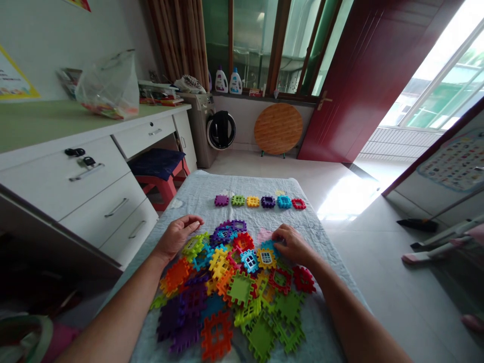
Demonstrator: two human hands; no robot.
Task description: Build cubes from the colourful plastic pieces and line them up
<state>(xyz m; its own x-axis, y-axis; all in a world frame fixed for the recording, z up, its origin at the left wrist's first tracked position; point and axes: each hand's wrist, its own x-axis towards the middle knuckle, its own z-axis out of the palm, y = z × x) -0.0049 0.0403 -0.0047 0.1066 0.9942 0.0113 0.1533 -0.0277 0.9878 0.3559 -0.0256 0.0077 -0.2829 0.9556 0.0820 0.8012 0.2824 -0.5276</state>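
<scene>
A heap of colourful plastic interlocking tiles (pixel 242 288) with notched edges lies on the cloth between my forearms. My left hand (pixel 179 236) rests at the heap's far left edge, fingers loosely bent, thumb a little apart from them, nothing visible inside. Nearest to it is a lime green tile (pixel 195 244). At the heap's right side, my right hand (pixel 294 243) has its fingers curled on a light blue tile (pixel 269 246), partly covered by them. Beside that are a yellow window tile (pixel 266 258) and a blue-white window tile (pixel 249 260).
Beyond the heap runs a row of single tiles: purple (pixel 221 200), green (pixel 238 200), yellow (pixel 253 201), dark purple (pixel 268 201), blue (pixel 284 201) and red (pixel 298 203). A pale blue cloth (pixel 321 247) covers the table. A red stool (pixel 164 189) and white drawers (pixel 102 217) stand left.
</scene>
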